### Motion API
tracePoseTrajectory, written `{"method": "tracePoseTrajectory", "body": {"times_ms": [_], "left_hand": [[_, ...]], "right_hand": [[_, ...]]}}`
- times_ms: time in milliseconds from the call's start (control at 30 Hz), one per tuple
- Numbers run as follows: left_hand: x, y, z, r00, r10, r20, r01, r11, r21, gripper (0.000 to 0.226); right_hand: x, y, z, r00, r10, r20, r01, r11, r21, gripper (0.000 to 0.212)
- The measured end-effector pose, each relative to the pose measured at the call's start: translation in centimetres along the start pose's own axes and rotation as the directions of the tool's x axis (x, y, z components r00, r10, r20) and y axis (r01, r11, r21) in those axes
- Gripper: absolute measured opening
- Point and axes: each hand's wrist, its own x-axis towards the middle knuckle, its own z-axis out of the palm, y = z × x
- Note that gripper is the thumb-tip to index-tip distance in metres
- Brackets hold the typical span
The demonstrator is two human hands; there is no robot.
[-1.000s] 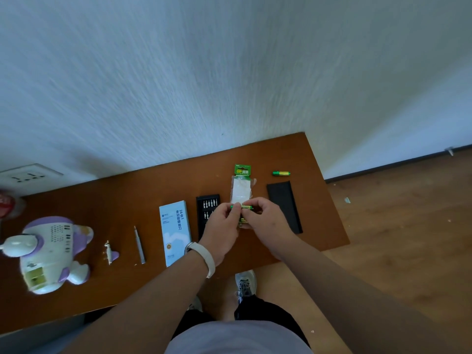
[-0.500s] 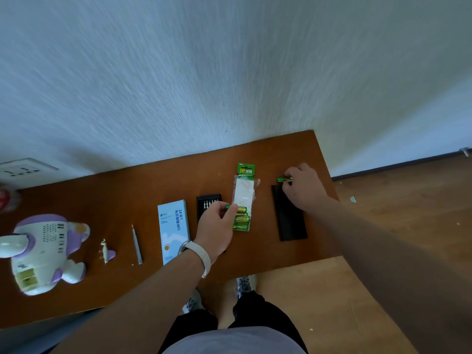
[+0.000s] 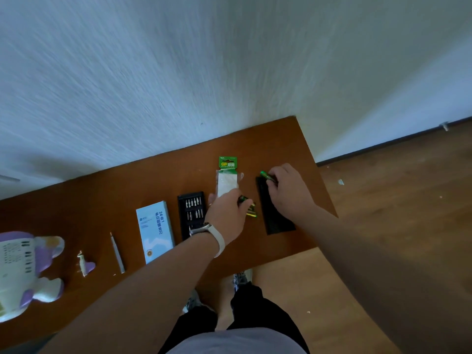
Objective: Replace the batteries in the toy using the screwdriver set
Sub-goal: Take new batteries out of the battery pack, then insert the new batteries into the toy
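Note:
A green battery pack [image 3: 227,175] lies on the brown table [image 3: 102,198], with a few batteries left at its near end [image 3: 251,212]. My left hand [image 3: 226,217] rests on the pack's near end and pinches a green battery [image 3: 242,199] there. My right hand [image 3: 290,191] pinches a loose green battery [image 3: 267,175] at the far end of the black lid [image 3: 274,218]. The open black bit case [image 3: 191,212] sits left of the pack. The white and purple toy [image 3: 25,272] lies at the far left.
A blue and white box [image 3: 155,235] lies beside the bit case. A slim screwdriver handle [image 3: 117,252] and a small purple and white cover piece [image 3: 85,264] lie between the box and the toy. The table's right edge drops to wooden floor.
My right hand left the pack with a battery, went to the loose battery far right, and now lifts one end. My left hand stayed on the pack. The view shifted slightly right.

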Motion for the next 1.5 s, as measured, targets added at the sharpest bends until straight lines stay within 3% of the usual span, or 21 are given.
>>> {"method": "tracePoseTrajectory", "body": {"times_ms": [133,300,533,733,1000,1200,1333,1500], "left_hand": [[1.2,0.4,0.2,1.0,0.015,0.017,-0.018,0.985,0.171,0.031],[2.1,0.5,0.8,0.998,0.055,-0.022,-0.049,0.974,0.223,0.033],[1.4,0.1,1.1,0.991,0.083,-0.101,-0.07,0.99,0.124,0.032],[-0.6,-0.5,-0.8,0.988,0.087,-0.128,-0.107,0.981,-0.161,0.023],[-5.9,-2.2,-5.7,0.966,-0.018,-0.26,-0.071,0.941,-0.33,0.016],[-9.3,-4.1,-9.7,0.922,-0.084,-0.377,-0.104,0.885,-0.453,0.012],[-11.7,-5.8,-11.9,0.88,-0.093,-0.466,-0.145,0.881,-0.451,0.019],[-15.2,-9.3,-13.9,0.847,-0.192,-0.497,-0.083,0.874,-0.479,0.014]], "right_hand": [[-2.9,0.2,0.9,1.0,-0.014,0.018,0.013,0.999,0.049,0.016],[-4.9,0.7,1.8,1.0,0.001,0.028,-0.004,0.995,0.096,0.017],[-6.1,1.1,1.7,0.995,0.087,0.052,-0.094,0.982,0.163,0.021],[-6.2,-0.6,0.6,0.989,0.133,0.061,-0.144,0.96,0.24,0.017],[-6.9,-6.4,-1.4,0.991,-0.018,0.13,-0.033,0.922,0.385,0.004],[-7.2,-11.4,-1.4,0.976,-0.142,0.165,0.067,0.917,0.394,0.009],[-7.4,-15.2,-1.1,0.953,-0.216,0.211,0.119,0.912,0.394,0.01],[-8.1,-20.3,-0.4,0.913,-0.312,0.263,0.19,0.895,0.402,0.006]]}}
